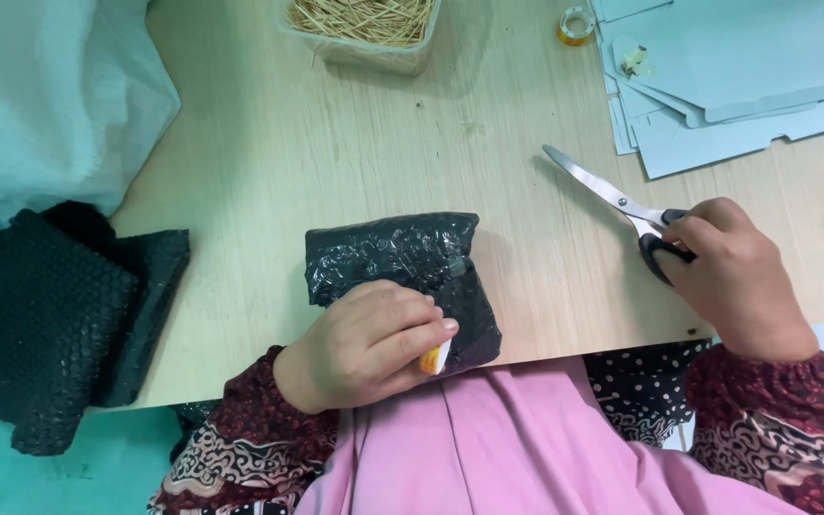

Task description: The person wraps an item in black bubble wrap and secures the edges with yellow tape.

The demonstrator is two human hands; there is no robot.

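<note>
Left hand (369, 341) palm down, wrist bent in from the near desk (269, 153) edge, resting on the black bubble-wrap parcel (402, 262). Its fingers curl together, thumb and forefinger pinched on a small orange-white tape roll (434, 360) at the parcel's near corner. Parcel lies flat at the near edge, centre, partly overhanging toward the lap.

Right hand (731, 277) is well apart on the right, knuckles up, fingers closed around the black handles of the scissors (612, 200). Blades nearly together, flat on the desk, tips pointing far-left.

Spare bubble wrap (59, 315) at left edge; stick tray (364, 24), blue sheets (727, 76) far side.
</note>
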